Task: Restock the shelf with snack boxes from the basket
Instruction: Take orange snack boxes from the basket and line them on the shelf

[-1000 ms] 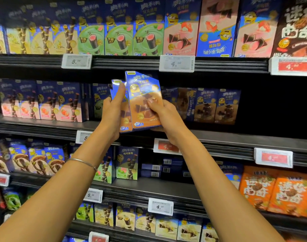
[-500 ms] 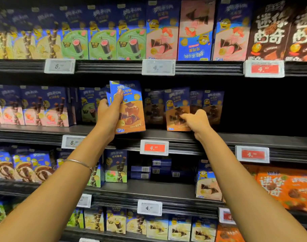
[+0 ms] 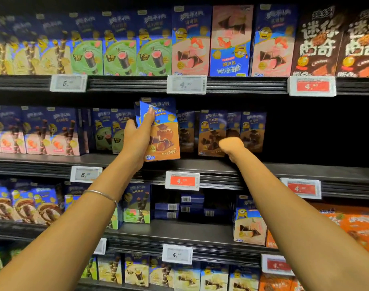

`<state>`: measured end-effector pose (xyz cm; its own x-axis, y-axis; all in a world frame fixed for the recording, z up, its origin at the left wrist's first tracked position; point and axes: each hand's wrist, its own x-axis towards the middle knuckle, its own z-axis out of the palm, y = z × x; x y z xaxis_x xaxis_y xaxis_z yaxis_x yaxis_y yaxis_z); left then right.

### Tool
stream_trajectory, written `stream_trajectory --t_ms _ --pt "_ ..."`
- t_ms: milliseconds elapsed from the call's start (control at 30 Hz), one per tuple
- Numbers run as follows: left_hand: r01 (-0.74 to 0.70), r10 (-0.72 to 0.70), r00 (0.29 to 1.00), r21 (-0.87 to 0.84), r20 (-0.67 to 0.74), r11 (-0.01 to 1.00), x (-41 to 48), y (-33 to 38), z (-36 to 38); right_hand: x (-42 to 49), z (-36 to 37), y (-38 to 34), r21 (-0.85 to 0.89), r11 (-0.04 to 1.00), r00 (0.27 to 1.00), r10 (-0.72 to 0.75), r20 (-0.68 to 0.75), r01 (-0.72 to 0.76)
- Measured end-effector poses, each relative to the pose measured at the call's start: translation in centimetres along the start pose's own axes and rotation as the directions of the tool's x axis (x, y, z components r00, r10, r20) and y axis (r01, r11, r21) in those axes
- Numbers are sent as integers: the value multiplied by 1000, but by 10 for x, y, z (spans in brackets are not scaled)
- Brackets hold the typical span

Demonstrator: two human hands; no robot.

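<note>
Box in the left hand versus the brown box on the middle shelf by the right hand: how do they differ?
The held box is gripped by the left hand at the front of the middle shelf; the shelf box stands further back. The held box leans slightly; the shelf box is upright. The held box is brightly lit; the shelf box shaded. Both show a blue top and chocolate picture.

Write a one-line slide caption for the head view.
Left hand holds blue-and-orange snack boxes before the middle shelf; right hand reaches toward the brown boxes standing there.
</note>
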<state>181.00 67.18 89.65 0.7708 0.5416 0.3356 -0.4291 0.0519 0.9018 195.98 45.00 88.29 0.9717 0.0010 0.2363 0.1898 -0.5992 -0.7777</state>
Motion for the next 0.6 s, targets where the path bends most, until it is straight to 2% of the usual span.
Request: stream_trajectory --t_ms 67,333,400,500,600 --pt "-4 4 1000 1 9 1000 0 -2 1 3 2 0 -46 998 999 45 31 -43" --pt "-6 6 1000 -3 26 1000 0 -3 4 20 15 -12 -277 960 995 -71 -69 49" --pt "-10 10 1000 6 30 1000 1 -4 5 24 18 -15 -285 955 984 -119 -134 77" --pt "-18 17 999 16 35 1000 1 -5 5 25 23 -17 -289 956 987 -96 -130 55" --pt "-22 22 999 17 40 1000 2 -5 5 27 25 -17 -231 971 976 -101 -194 55"
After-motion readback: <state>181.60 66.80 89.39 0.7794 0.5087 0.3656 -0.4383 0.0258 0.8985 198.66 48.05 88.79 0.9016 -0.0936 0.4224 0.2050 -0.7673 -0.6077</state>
